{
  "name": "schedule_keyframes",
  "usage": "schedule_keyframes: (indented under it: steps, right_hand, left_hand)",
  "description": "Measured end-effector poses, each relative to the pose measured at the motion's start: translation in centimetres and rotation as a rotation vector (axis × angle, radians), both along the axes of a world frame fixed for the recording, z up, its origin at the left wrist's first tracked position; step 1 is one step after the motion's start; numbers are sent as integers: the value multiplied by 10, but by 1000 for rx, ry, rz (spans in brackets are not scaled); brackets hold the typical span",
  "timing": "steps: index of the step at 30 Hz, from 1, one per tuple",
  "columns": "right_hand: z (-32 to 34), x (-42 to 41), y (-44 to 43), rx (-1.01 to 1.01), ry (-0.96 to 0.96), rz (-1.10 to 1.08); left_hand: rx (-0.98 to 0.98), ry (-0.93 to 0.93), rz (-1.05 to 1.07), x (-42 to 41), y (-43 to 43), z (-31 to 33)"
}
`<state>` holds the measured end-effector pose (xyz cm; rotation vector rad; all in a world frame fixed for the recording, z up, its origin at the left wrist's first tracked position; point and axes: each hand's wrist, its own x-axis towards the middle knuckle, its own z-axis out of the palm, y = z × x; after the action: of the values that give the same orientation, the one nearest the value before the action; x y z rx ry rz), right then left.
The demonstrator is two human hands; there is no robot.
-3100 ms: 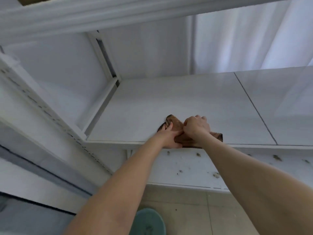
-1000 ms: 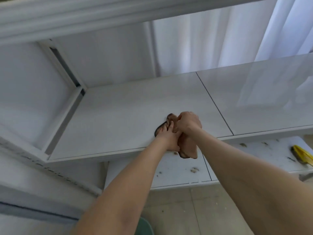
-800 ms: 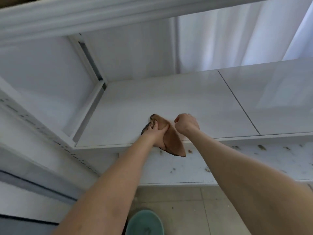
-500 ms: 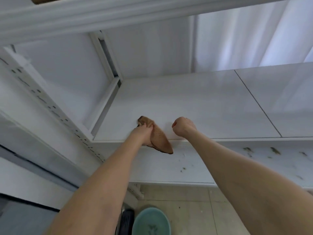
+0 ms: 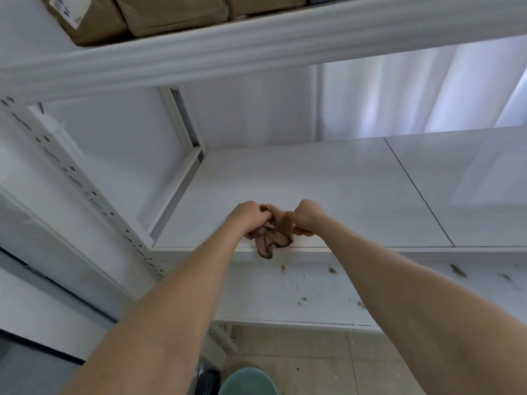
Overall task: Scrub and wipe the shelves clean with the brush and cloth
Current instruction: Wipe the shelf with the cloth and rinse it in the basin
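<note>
A crumpled brown cloth [image 5: 272, 236] sits bunched at the front edge of the white middle shelf [image 5: 336, 195], a fold hanging over the lip. My left hand [image 5: 246, 218] grips its left side with curled fingers. My right hand [image 5: 306, 216] grips its right side, thumb pinching the fabric. The two hands are close together with the cloth between them. No brush is in view.
The lower shelf [image 5: 313, 292] carries several brown dirt flecks. Cardboard boxes [image 5: 137, 15] stand on the top shelf. A perforated upright post [image 5: 85, 189] runs down the left. A teal bucket [image 5: 248, 382] stands on the tiled floor below. White curtains hang behind.
My right hand, apart from the cloth half a second ago, has come back and taken hold of it. The cloth is now bunched between both hands.
</note>
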<state>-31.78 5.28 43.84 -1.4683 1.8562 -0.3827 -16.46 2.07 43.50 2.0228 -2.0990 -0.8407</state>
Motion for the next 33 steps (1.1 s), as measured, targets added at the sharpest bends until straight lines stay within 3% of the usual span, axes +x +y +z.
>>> schedule_keyframes:
  steps: [5, 9, 14, 20, 25, 33]
  right_hand:
    - [10, -33, 1, 1, -283, -92]
    - [17, -51, 4, -14, -437, -62]
    - [20, -68, 7, -89, -450, -51]
    - [23, -80, 5, -193, -450, -177]
    - [20, -97, 0, -240, -462, -331]
    - [18, -120, -1, -282, -424, -321]
  left_hand:
    - [-34, 237, 125, -34, 4, 17]
    - [70, 404, 164, -65, 11, 30]
    - [158, 417, 69, -88, 17, 44]
    - [-48, 394, 100, -99, 15, 37]
    - [-169, 347, 288, -97, 12, 39]
    - [-175, 695, 497, -97, 10, 38]
